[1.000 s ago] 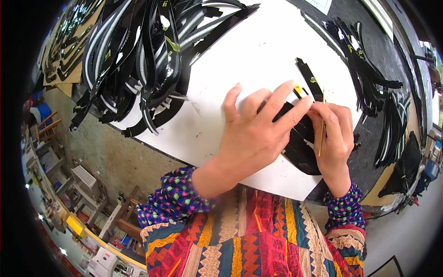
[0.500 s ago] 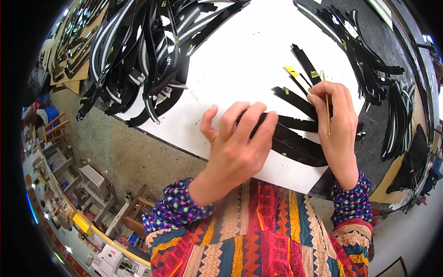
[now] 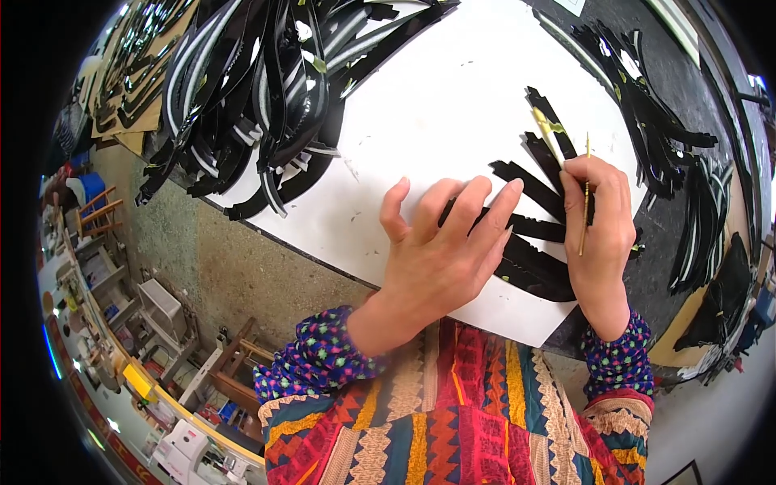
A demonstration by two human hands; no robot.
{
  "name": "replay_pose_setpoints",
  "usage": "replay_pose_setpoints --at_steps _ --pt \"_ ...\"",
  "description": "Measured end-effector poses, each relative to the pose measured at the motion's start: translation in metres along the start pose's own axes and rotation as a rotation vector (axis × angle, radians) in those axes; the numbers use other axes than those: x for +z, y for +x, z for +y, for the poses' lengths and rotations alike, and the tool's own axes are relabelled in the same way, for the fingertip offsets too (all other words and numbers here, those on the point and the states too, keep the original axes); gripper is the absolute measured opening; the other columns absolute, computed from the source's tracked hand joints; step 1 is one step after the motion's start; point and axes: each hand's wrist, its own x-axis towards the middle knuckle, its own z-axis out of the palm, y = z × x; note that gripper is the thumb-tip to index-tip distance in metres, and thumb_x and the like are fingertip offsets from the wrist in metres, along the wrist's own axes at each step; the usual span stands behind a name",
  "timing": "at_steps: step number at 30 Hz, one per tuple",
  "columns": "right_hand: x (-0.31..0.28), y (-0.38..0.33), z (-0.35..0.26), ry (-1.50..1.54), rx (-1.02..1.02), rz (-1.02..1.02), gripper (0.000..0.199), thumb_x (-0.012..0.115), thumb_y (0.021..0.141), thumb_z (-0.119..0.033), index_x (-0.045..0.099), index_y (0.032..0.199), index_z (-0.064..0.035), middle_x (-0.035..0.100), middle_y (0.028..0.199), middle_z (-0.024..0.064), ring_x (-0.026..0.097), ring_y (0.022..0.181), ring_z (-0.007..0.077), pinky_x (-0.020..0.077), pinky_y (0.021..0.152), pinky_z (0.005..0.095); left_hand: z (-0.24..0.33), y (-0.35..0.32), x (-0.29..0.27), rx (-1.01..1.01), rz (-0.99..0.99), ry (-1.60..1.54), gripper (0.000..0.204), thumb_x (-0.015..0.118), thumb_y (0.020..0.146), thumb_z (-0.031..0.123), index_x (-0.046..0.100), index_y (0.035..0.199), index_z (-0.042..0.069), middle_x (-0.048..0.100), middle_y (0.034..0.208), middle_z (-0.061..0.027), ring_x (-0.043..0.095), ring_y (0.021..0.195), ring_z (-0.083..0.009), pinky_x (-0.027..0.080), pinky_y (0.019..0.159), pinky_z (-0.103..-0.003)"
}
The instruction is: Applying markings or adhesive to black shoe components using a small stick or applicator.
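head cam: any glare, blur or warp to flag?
Head view: strong fisheye bend along the white board edge, black vignette at the rim; glossy glare on the black strips upper left; left hand and right hand sharp, soft even light, faint shadows.

Speckled floor (image 3: 226, 267), cluttered shelves (image 3: 89, 275).

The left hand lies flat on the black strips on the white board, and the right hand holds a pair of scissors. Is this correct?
Not quite. The head view shows the right hand holding a thin brush, not scissors. The left hand does lie flat on the black strips on the white board.
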Motion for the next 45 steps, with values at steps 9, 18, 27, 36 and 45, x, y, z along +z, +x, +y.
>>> replay_pose_setpoints --at_steps 9,18,27,36,45 --pt "-0.012 0.001 0.0 -0.018 -0.197 0.028 0.03 0.065 0.083 0.016 0.059 0.111 0.0058 0.063 0.101 0.0193 0.066 0.088 0.0326 0.0556 0.074 0.0372 0.001 -0.004 -0.003 -0.008 0.009 0.016 0.045 0.072 0.083 0.026 0.068 0.128 0.022 0.05 0.121 0.001 0.046 0.114 -0.0162 0.016 0.11 -0.047" --pt "-0.011 -0.015 0.001 0.107 -0.334 -0.073 0.03 0.069 0.073 0.011 0.065 0.102 0.0052 0.065 0.106 0.0198 0.066 0.088 0.0333 0.0566 0.072 0.0375 0.002 -0.009 -0.004 -0.016 0.026 0.056 0.043 0.074 0.081 0.029 0.07 0.123 0.022 0.052 0.122 0.0025 0.048 0.114 -0.0164 0.017 0.11 -0.049" --pt "-0.01 -0.023 -0.007 0.03 -0.231 -0.155 0.028 0.069 0.073 0.01 0.069 0.1 0.0026 0.066 0.111 0.0171 0.064 0.091 0.0317 0.0552 0.073 0.036 0.008 -0.017 -0.001 -0.063 0.048 0.087 0.042 0.069 0.085 0.028 0.067 0.127 0.021 0.053 0.122 0.004 0.049 0.115 -0.0147 0.017 0.111 -0.052" --pt "-0.015 -0.024 -0.006 0.084 -0.216 -0.178 0.028 0.069 0.075 0.011 0.071 0.101 0.0008 0.066 0.11 0.0162 0.064 0.091 0.0304 0.0542 0.074 0.0353 0.012 -0.015 -0.005 -0.135 -0.042 0.103 0.052 0.07 0.084 0.033 0.064 0.135 0.024 0.048 0.122 0.0061 0.043 0.116 -0.0136 0.015 0.112 -0.05" --pt "-0.014 -0.021 -0.006 0.131 -0.166 -0.182 0.033 0.069 0.074 0.012 0.069 0.105 0.0018 0.065 0.109 0.0162 0.064 0.09 0.0302 0.054 0.074 0.0363 0.015 -0.017 -0.004 -0.142 -0.034 0.105 0.053 0.07 0.084 0.032 0.063 0.136 0.023 0.048 0.122 0.0054 0.044 0.117 -0.0137 0.015 0.112 -0.05"
